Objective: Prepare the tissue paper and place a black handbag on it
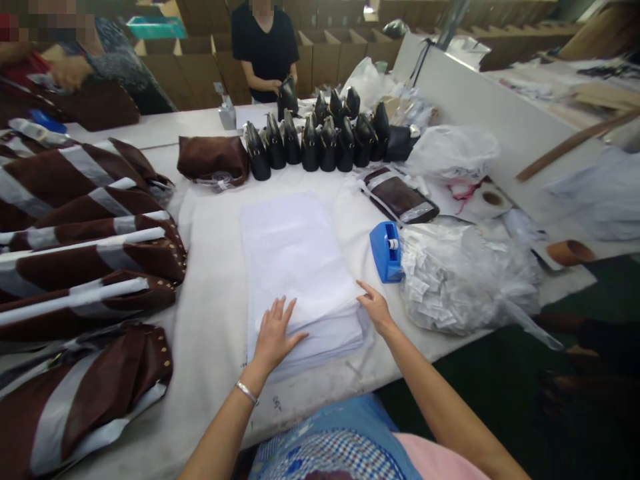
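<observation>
A stack of thin white sheets (pixel 300 250) lies on the table in front of me, its near edges uneven and layered. My left hand (pixel 277 337) rests flat on the near left part of the stack, fingers spread, a silver bangle on the wrist. At the stack's right edge is my right hand (pixel 375 308), index finger stretched out and apart from the fingers below it. It touches or nearly touches the sheets' edge; no firm hold shows. A blue tape dispenser (pixel 385 252) stands just beyond that hand.
Brown bags with wrapped handles (pixel 95 247) fill the left side. A brown pouch (pixel 213 160) and several black bags (pixel 310 143) stand at the back. On the right lie a plastic bag of small packets (pixel 445 287) and a flat brown bag (pixel 400 195). Two people stand opposite.
</observation>
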Available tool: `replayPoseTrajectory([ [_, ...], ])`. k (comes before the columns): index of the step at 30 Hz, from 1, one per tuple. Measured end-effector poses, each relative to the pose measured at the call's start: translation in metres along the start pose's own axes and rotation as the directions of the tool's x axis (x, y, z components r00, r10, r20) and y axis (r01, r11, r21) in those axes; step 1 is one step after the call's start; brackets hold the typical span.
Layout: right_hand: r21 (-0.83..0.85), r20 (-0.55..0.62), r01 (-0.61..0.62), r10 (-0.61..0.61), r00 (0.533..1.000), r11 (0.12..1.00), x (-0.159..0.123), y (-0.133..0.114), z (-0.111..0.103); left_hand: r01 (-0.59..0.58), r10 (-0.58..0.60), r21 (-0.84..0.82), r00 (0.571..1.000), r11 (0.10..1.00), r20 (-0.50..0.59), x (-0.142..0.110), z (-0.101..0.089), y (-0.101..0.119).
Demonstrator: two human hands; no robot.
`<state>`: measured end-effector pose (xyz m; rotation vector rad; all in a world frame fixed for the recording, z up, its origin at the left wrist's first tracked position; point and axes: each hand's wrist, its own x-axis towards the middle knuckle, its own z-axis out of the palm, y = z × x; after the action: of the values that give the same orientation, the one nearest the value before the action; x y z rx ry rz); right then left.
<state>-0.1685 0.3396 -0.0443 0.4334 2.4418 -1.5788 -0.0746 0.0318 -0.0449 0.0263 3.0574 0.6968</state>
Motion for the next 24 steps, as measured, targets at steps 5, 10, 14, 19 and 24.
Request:
replayPoseTrajectory([
  [5, -0.027, -0.100, 0.031, -0.033, 0.994, 0.999, 0.011, 0.000, 0.001, 0.072, -0.045, -0.153, 0.984, 0.986, 0.170, 0.021, 0.007, 0.009],
  [10, -0.120, -0.186, -0.017, -0.006, 0.983, 0.993, 0.035, 0.005, 0.008, 0.262, -0.201, -0.368, 0.960, 0.892, 0.196, 0.047, 0.003, -0.012],
  [14, -0.124, -0.192, -0.048, 0.023, 0.981, 0.991, 0.047, 0.004, 0.018, 0.260, -0.174, -0.394, 0.955, 0.881, 0.240, 0.057, -0.004, -0.022],
  [19, -0.098, -0.187, -0.077, 0.057, 0.981, 0.992, 0.043, 0.004, 0.024, 0.240, -0.146, -0.405, 0.957, 0.882, 0.251, 0.055, -0.005, -0.020],
  [24, 0.007, -0.079, -0.046, 0.047, 0.996, 0.999, 0.008, 0.004, 0.019, 0.172, -0.106, -0.408, 0.978, 0.897, 0.178, 0.047, -0.005, -0.015],
])
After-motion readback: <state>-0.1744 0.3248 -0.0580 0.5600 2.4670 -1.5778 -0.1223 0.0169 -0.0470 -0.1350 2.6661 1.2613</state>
